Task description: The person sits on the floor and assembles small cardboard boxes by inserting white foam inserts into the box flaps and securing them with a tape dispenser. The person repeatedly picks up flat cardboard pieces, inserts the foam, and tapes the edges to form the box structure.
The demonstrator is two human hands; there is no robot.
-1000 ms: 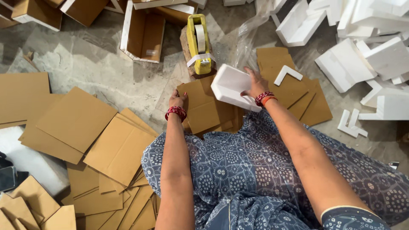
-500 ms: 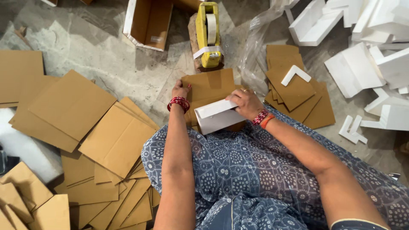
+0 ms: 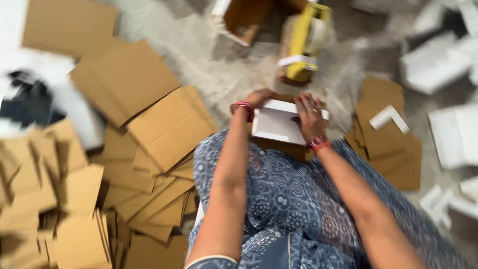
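Head view, blurred by motion. A seated person in a blue patterned garment [image 3: 298,209] worked over the floor [image 3: 209,74], both bare forearms reaching forward.

A white foam block [image 3: 279,124], flat and roughly rectangular, lay just beyond the person's knees, in the middle of the view, and rested on a brown cardboard piece [image 3: 286,148] whose edge showed beneath it. The right hand [image 3: 309,117] lay palm down on the right part of the block, fingers spread and extended, pressing rather than closed around it. The left hand [image 3: 258,98] met the block at its upper left corner; its fingers curled at the edge, but blur hid whether they actually clasped the foam. Each wrist carried a red bangle [image 3: 243,106].

Just beyond the block stood a yellow tape dispenser [image 3: 302,45], upright, near an open cardboard box [image 3: 244,20] lying on its side. To the person's left, flat cardboard sheets [image 3: 149,109] lay in overlapping stacks, fanned across the floor and reaching the knee. To the right, a second pile of brown sheets [image 3: 388,144] carried a small white L-shaped foam piece [image 3: 389,117]. Further white foam pieces [image 3: 453,134] lay at the right edge, well apart from the hands. A dark object on white material [image 3: 30,99] showed at the left edge, too blurred to identify.
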